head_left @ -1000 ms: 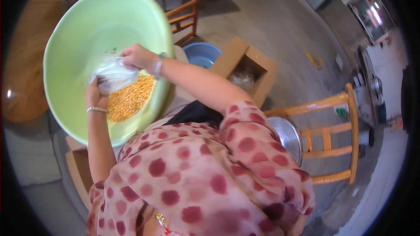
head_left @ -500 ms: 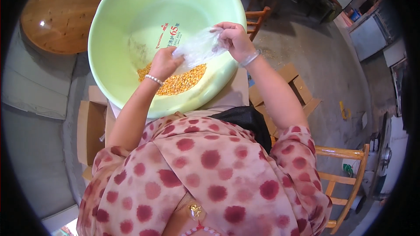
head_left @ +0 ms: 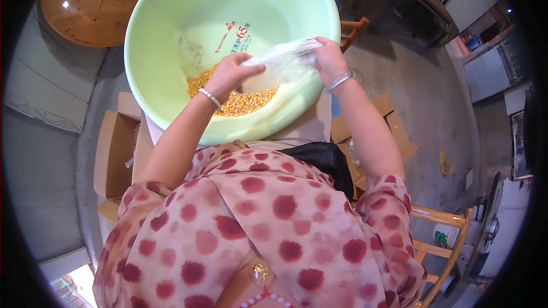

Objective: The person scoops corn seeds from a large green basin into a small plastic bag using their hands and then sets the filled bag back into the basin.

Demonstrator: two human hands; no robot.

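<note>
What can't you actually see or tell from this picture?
Head view only:
- What is left inside the clear bag: wrinkled plastic, both hands cover its ends.
- Left hand fingertips: behind the bag.
- Right hand palm: turned away.
- Part of the corn heap: behind the left hand and bag.
- What the green basin rests on: the basin and body cover it.
- Box contents: cut off by the arm.

There is only one view, from the person's head, looking steeply down over the spotted blouse (head_left: 257,222) at close range. The pale green basin (head_left: 171,40) fills the upper middle, near the lens. Fisheye bending curves the floor and wooden chair (head_left: 445,234) toward the rim.
</note>
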